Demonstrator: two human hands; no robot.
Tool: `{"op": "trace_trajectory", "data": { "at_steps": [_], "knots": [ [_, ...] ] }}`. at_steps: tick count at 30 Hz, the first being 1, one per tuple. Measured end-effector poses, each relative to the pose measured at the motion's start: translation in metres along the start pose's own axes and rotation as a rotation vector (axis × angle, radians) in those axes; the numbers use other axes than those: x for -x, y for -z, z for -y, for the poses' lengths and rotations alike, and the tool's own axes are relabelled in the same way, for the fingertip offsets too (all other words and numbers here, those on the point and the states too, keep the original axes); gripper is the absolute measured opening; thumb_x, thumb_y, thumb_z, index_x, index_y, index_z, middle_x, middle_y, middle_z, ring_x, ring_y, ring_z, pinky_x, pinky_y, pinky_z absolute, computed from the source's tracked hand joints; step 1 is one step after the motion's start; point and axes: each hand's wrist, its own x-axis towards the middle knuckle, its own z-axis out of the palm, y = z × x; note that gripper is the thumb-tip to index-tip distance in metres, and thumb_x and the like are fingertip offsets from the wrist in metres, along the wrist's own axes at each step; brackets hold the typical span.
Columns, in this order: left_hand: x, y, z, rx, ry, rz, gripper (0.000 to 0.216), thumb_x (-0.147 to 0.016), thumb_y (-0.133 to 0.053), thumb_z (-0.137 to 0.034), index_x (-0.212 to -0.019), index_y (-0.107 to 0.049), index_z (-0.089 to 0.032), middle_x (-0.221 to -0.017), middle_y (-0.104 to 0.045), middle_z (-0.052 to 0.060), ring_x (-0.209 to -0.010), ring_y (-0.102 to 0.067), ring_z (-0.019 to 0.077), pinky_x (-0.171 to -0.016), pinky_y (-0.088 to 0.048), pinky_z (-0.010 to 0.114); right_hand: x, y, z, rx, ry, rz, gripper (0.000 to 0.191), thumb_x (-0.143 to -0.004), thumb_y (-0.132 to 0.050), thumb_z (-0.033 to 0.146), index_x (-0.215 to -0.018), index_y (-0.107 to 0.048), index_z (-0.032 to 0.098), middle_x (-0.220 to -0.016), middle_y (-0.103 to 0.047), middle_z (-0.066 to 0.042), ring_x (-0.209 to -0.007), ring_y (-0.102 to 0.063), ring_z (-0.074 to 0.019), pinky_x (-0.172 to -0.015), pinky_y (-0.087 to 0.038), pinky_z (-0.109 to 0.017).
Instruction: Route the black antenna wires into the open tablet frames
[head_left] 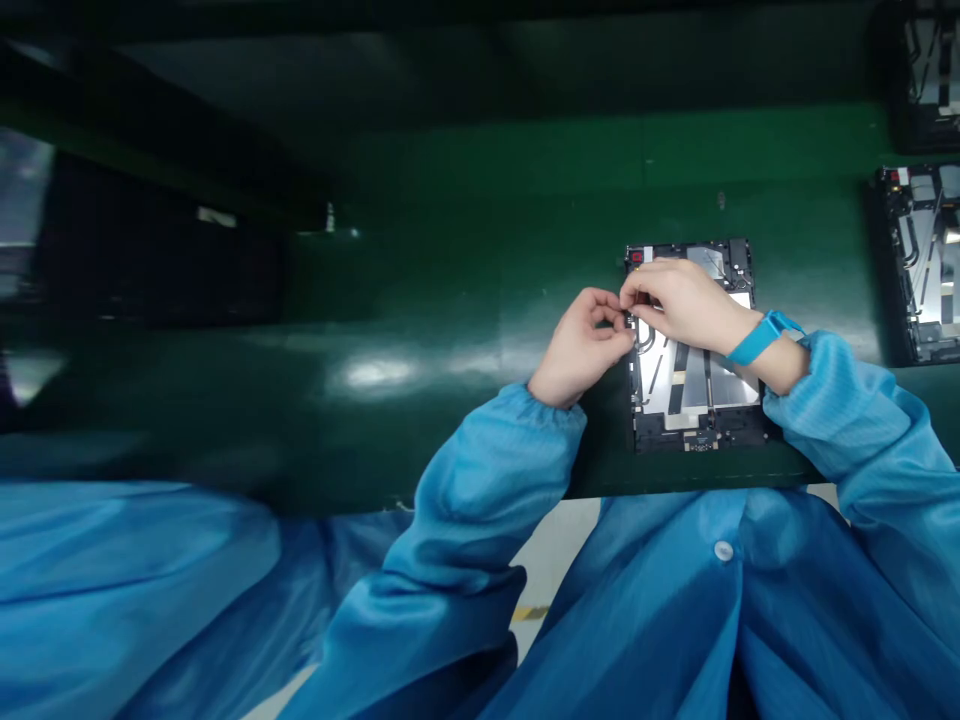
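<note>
An opened flat electronic device [724, 385], like a tablet with its back off, lies on the green bench top near the front edge. Silver plates, dark ribbon cables and a black frame show inside it. My left hand [585, 345] is at the device's left edge, its fingers curled and pinched. Reaching over the upper left part, my right hand [679, 300] has thumb and forefinger pinched close to the left fingertips. Whatever sits between the fingers of either hand is too small to make out. A blue band [765, 338] circles my right wrist.
Another opened device [926, 265] lies at the right edge, with a further one [934, 90] behind it. Dark, blurred equipment [157, 240] stands at the left. A blue-clothed person's sleeve [135, 590] shows at lower left. The bench's front edge [675, 490] runs close to my body.
</note>
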Motion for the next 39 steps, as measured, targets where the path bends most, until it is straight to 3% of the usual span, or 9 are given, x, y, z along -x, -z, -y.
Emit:
{"op": "trace_trajectory", "data": {
  "at_steps": [12,20,27,39],
  "knots": [
    [-0.004,0.001,-0.009,0.013,0.076,0.019,0.039,-0.062,-0.069,-0.012,-0.095,-0.050,-0.020,-0.067,-0.058,-0.011,-0.039,-0.047,0.0039,-0.035,-0.031,0.018,-0.003,-0.004,-0.001,-0.061,-0.017,-0.029,0.018,-0.094,-0.058,0.009,-0.100,-0.072,0.019,-0.101,-0.074,-0.006,-0.099,-0.064,-0.0239,-0.094,-0.048,-0.039],
    [-0.016,-0.001,-0.026,-0.024,0.172,0.051,0.042,-0.059,-0.064,-0.003,-0.091,-0.046,-0.023,-0.051,-0.049,-0.015,-0.036,-0.039,0.0045,-0.035,-0.024,0.017,-0.003,-0.003,0.000,-0.049,-0.225,-0.257,0.026,-0.092,-0.061,0.008,-0.112,-0.073,0.020,-0.098,-0.076,-0.003,-0.098,-0.067,-0.0240,-0.091,-0.050,-0.039],
    [-0.038,-0.001,-0.022,0.076,0.091,0.040,0.040,-0.062,-0.065,-0.005,-0.090,-0.044,-0.023,-0.054,-0.050,-0.015,-0.036,-0.040,0.0041,-0.036,-0.024,0.016,-0.006,0.001,0.003,-0.113,-0.316,-0.233,0.028,-0.088,-0.063,0.006,-0.110,-0.072,0.019,-0.091,-0.076,-0.001,-0.090,-0.069,-0.0208,-0.086,-0.048,-0.033],
    [-0.039,-0.006,-0.022,0.023,0.124,0.015,0.038,-0.080,-0.077,-0.009,-0.090,-0.043,-0.024,-0.047,-0.046,-0.015,-0.033,-0.039,0.0057,-0.034,-0.025,0.016,-0.002,-0.002,-0.002,-0.027,-0.285,-0.224,0.032,-0.088,-0.057,0.006,-0.114,-0.071,0.018,-0.091,-0.074,-0.004,-0.093,-0.065,-0.0229,-0.091,-0.048,-0.037]
  ]
}}
